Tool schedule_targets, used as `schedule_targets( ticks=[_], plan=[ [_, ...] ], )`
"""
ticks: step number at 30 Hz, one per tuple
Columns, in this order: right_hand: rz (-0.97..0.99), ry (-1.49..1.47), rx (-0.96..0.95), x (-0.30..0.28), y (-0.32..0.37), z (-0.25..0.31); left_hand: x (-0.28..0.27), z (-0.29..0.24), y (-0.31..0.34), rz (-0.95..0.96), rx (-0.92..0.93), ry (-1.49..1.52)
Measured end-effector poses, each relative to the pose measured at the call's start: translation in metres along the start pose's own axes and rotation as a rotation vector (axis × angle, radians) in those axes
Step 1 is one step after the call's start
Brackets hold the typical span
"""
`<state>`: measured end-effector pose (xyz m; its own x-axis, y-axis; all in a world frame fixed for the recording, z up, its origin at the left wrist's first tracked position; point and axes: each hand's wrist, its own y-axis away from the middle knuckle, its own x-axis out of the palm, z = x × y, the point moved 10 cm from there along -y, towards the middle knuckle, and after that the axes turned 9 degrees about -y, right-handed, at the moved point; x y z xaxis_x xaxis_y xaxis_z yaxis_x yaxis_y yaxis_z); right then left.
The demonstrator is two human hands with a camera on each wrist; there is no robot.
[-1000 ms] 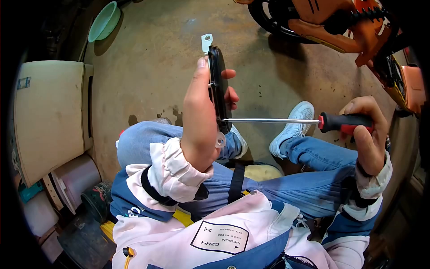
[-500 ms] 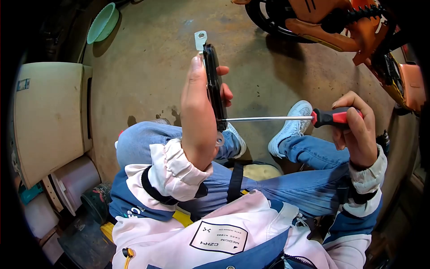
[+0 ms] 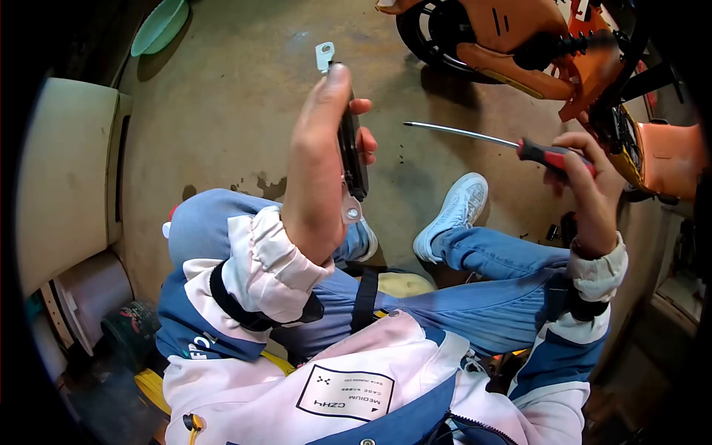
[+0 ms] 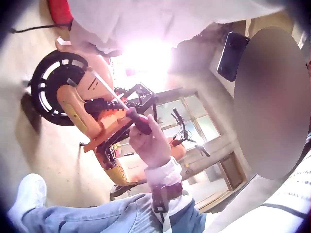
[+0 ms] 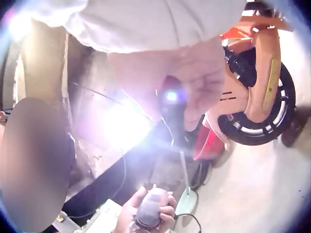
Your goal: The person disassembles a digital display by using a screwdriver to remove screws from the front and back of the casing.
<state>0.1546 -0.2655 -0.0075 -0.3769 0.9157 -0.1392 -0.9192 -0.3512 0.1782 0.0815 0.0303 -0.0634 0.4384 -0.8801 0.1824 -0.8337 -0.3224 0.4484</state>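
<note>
My left hand (image 3: 311,163) holds up a black, thin-edged part (image 3: 350,152), thumb along its near side and fingertips showing beyond it. A pale metal tab with a hole sticks out at each end. From the right wrist view, this part (image 5: 153,206) shows a rounded, greyish face cupped in the fingers. My right hand (image 3: 593,182) grips a screwdriver (image 3: 534,153) by its black and red handle. Its bare shaft points left, the tip apart from the black part. The screwdriver (image 4: 138,121) also shows in the left wrist view, in the right hand (image 4: 150,143).
An orange motorbike (image 3: 512,52) stands ahead on the right. A green basin (image 3: 159,28) lies at the far left, above a pale cabinet (image 3: 67,178). My legs in jeans (image 3: 475,311) and a white shoe (image 3: 452,211) are below the hands. A bright light glares in both wrist views.
The screwdriver tip was at the lower end of the black part; it has come away to the right and up. My left hand still holds the part, now slightly higher and further left.
</note>
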Motion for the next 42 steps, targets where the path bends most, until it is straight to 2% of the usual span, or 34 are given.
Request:
schedule_targets(
  ticks=[2, 4, 7, 8, 11, 15, 24, 28, 31, 33, 39, 42],
  plan=[
    [-0.004, 0.203, 0.017, 0.01, -0.014, -0.012, 0.001, 0.0, 0.001, 0.013, 0.033, -0.019],
    [0.021, 0.251, 0.033, 0.03, -0.029, -0.042, 0.009, -0.003, 0.004, 0.076, 0.041, -0.066],
    [0.107, 0.633, 0.061, 0.054, -0.045, -0.096, 0.007, 0.002, 0.004, 0.083, -0.005, -0.027],
    [0.117, 0.724, 0.0, 0.061, -0.049, -0.11, 0.007, 0.002, 0.004, 0.082, -0.003, -0.024],
    [0.149, 0.804, 0.046, 0.073, -0.058, -0.164, 0.005, 0.0, 0.003, 0.063, 0.034, 0.023],
    [0.152, 0.774, 0.044, 0.082, -0.065, -0.208, 0.003, 0.003, 0.002, 0.083, 0.035, -0.002],
    [0.088, 0.699, 0.063, 0.088, -0.07, -0.242, 0.001, 0.006, 0.001, 0.063, -0.005, 0.037],
    [0.095, 0.695, 0.086, 0.088, -0.07, -0.243, 0.001, 0.005, -0.001, 0.083, 0.003, 0.022],
    [0.075, 0.653, 0.037, 0.085, -0.074, -0.234, -0.002, 0.005, -0.002, 0.067, 0.01, 0.007],
    [0.038, 0.577, 0.119, 0.079, -0.076, -0.214, -0.003, 0.005, -0.002, 0.055, 0.02, 0.006],
    [0.0, 0.465, 0.021, 0.058, -0.068, -0.104, -0.004, 0.0, 0.004, 0.005, 0.018, -0.01],
    [-0.008, 0.244, 0.021, 0.047, -0.047, -0.051, -0.004, 0.003, 0.001, 0.018, 0.027, -0.001]
  ],
)
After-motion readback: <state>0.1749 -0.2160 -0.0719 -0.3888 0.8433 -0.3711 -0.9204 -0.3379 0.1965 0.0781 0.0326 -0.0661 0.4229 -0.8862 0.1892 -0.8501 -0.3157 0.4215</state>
